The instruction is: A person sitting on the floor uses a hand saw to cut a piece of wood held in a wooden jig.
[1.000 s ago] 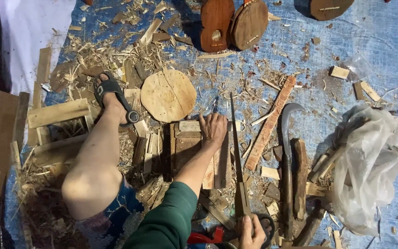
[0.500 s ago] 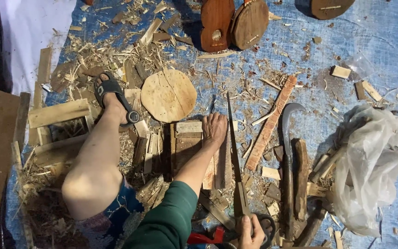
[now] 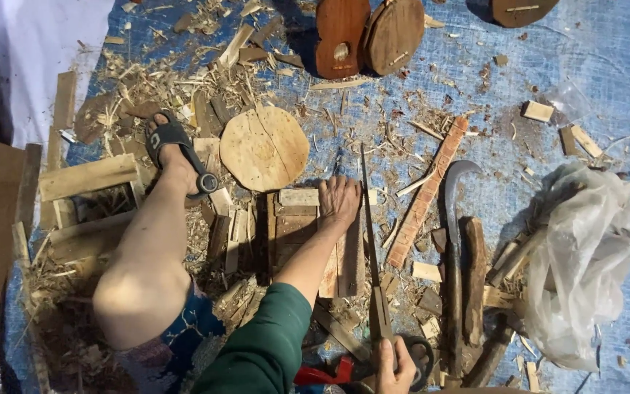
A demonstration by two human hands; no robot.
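Note:
My left hand (image 3: 339, 201) presses flat on the far end of a stack of wooden planks (image 3: 297, 230) lying on the blue tarp. My right hand (image 3: 393, 367), at the bottom edge, grips the handle of a long thin hand saw (image 3: 370, 241). The blade runs away from me along the right side of the planks, just beside my left fingers. My bare left leg stretches out to the left, its foot in a black sandal (image 3: 176, 146). A round wooden disc (image 3: 264, 148) lies just beyond the planks.
A curved sickle-like blade (image 3: 452, 211) and a long reddish wood strip (image 3: 428, 193) lie right of the saw. A crumpled clear plastic bag (image 3: 585, 255) sits at the right. Small guitar-shaped wooden bodies (image 3: 340, 36) lie at the top. Shavings and offcuts cover the tarp (image 3: 592, 58).

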